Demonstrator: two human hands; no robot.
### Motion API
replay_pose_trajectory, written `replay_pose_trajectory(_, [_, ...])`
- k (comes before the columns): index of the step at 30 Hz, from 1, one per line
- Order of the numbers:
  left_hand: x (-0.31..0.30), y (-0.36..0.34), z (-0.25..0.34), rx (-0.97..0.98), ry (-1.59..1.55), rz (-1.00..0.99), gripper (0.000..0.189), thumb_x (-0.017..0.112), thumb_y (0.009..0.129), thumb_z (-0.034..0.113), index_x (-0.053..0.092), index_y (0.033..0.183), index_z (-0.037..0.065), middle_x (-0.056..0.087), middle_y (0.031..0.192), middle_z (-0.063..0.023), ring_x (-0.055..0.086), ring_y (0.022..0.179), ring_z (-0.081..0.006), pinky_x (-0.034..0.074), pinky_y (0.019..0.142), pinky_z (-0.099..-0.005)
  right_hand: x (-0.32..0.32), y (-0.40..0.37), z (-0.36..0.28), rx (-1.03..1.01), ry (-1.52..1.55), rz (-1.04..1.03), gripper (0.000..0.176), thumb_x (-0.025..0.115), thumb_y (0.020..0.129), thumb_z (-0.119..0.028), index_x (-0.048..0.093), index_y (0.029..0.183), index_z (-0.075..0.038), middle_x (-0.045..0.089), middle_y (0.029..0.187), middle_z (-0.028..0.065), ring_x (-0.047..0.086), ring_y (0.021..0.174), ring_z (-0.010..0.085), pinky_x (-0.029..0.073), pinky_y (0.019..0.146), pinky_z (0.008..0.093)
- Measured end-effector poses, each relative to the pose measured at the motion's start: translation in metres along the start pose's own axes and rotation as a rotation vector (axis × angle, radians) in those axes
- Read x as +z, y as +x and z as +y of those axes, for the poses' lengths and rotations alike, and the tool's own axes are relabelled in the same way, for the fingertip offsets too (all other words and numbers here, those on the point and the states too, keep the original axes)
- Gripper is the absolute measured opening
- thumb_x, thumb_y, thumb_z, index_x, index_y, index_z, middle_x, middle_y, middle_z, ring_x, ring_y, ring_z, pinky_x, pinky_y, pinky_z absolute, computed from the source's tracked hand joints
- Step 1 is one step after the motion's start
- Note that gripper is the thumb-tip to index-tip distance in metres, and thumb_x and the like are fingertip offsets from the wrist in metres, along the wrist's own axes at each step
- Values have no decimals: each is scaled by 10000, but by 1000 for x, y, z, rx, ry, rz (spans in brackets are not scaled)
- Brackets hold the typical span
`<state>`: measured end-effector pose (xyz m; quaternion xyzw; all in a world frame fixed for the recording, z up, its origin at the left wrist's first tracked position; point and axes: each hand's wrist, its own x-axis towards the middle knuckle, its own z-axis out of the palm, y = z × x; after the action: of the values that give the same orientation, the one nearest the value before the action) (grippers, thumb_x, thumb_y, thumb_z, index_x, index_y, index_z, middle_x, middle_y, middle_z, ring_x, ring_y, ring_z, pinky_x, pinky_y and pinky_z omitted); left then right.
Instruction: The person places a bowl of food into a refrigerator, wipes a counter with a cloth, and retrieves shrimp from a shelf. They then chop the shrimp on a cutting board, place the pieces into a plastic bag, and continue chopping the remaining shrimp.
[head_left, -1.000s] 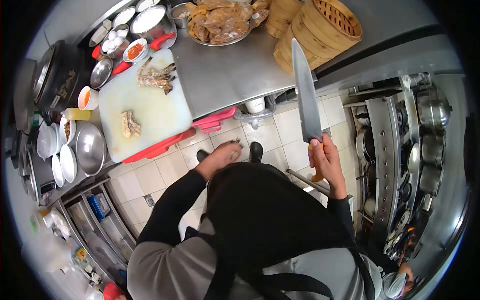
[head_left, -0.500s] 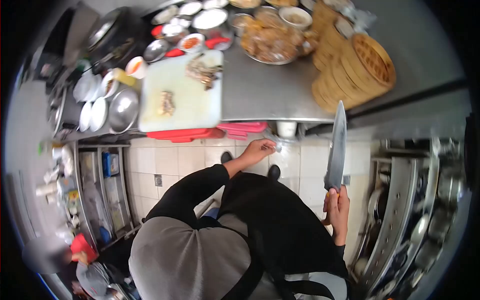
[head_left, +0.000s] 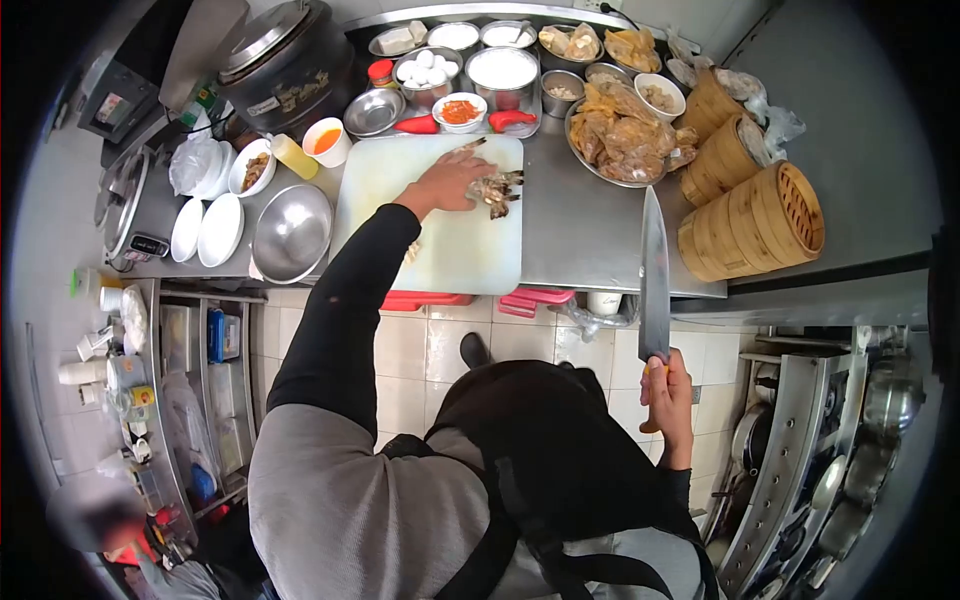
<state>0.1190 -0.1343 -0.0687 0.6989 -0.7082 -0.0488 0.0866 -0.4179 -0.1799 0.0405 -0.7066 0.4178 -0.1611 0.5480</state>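
Observation:
My left hand [head_left: 447, 186] reaches over the white cutting board [head_left: 480, 262], its stretched fingers touching a small pile of shrimp [head_left: 497, 192] with dark tails. Another shrimp tail shows just beyond the fingers. Part of a second pale heap [head_left: 412, 251] peeks out beside my left forearm, which hides the rest. My right hand [head_left: 667, 398] is wrapped round the handle of a large kitchen knife [head_left: 654, 285]. The blade points up and away from me, with its tip in front of the counter's back half, right of the board.
Left of the board are a steel bowl [head_left: 292, 233], white bowls [head_left: 221, 229] and a squeeze bottle [head_left: 294, 157]. Behind it are eggs [head_left: 424, 70] and shredded orange food [head_left: 460, 110]. Bagged food [head_left: 622, 130] and bamboo steamers [head_left: 750, 228] stand right. A person [head_left: 180, 575] is at lower left.
My left hand has gone from below the counter edge up onto the shrimp pile. The knife stays in my right hand, slightly further left in view. My view has shifted.

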Motion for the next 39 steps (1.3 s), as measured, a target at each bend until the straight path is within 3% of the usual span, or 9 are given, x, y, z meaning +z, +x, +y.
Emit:
replay_pose_trajectory(6, [-2, -25, 54, -331, -39, -243, 568, 777, 773, 391, 665, 1256, 114, 656, 1254, -161, 616, 1191, -359, 469, 1035, -460, 33, 15, -2, 66, 93, -30, 210, 493, 1086, -251, 518, 1011, -56, 533, 694, -5, 480, 522, 51, 402, 475, 230])
replay_pose_trajectory(9, [22, -62, 62, -596, -527, 105, 674, 818, 743, 550, 647, 1184, 69, 687, 992, -148, 680, 931, -345, 529, 878, -454, 30, 36, -6, 94, -1, -83, 219, 504, 1081, -259, 523, 1010, -53, 545, 693, 1, 495, 527, 58, 414, 483, 233])
replay_pose_trajectory(12, [26, -71, 56, -756, -684, 231, 664, 844, 720, 541, 656, 1152, 73, 678, 993, -139, 682, 924, -331, 531, 837, -442, 30, 72, -11, 58, -32, -123, 215, 516, 1069, -257, 542, 1017, -50, 557, 689, 7, 518, 533, 66, 428, 493, 242])
replay_pose_trajectory(17, [25, -72, 87, -594, -282, 342, 298, 818, 806, 295, 775, 1037, 113, 638, 953, -116, 644, 897, -311, 530, 806, -401, 35, 127, -18, -53, -23, -241, 195, 519, 1063, -238, 541, 1029, -47, 551, 692, 8, 514, 528, 67, 426, 490, 248])
replay_pose_trajectory(23, [41, -87, 61, -594, -733, 536, 207, 749, 828, 231, 784, 1011, 142, 657, 998, -93, 630, 967, -312, 505, 859, -427, 39, 167, -21, -123, -37, -377, 192, 520, 1061, -245, 533, 1031, -56, 546, 678, 14, 508, 530, 75, 430, 497, 258])
replay_pose_trajectory(27, [38, -79, 82, -693, -536, 499, 208, 753, 815, 210, 780, 1010, 143, 661, 1013, -94, 630, 965, -319, 502, 866, -425, 40, 178, -11, -99, -11, -400, 203, 519, 1061, -251, 526, 1029, -50, 546, 676, 18, 512, 539, 80, 440, 504, 266])
replay_pose_trajectory(33, [22, -82, 101, -498, -252, 384, 162, 758, 856, 215, 746, 976, 106, 681, 1077, -75, 650, 971, -254, 500, 881, -385, 38, 180, -4, -103, 0, -422, 204, 518, 1062, -247, 520, 1033, -45, 552, 690, 20, 516, 544, 81, 449, 508, 270])
replay_pose_trajectory(35, [36, -106, 90, -692, -1063, 535, 121, 693, 952, 172, 694, 1043, 94, 687, 1114, -38, 655, 986, -167, 493, 892, -314, 38, 179, 1, -92, 25, -400, 203, 516, 1063, -248, 521, 1036, -46, 554, 696, 19, 517, 544, 82, 452, 510, 271])
replay_pose_trajectory(39, [21, -114, 101, -743, -1529, 727, 164, 577, 1050, 140, 564, 1187, 51, 673, 1112, -29, 623, 983, -114, 487, 903, -282, 37, 178, 14, -55, 59, -404, 206, 509, 1066, -255, 521, 1029, -52, 538, 687, 14, 516, 541, 84, 455, 513, 271])
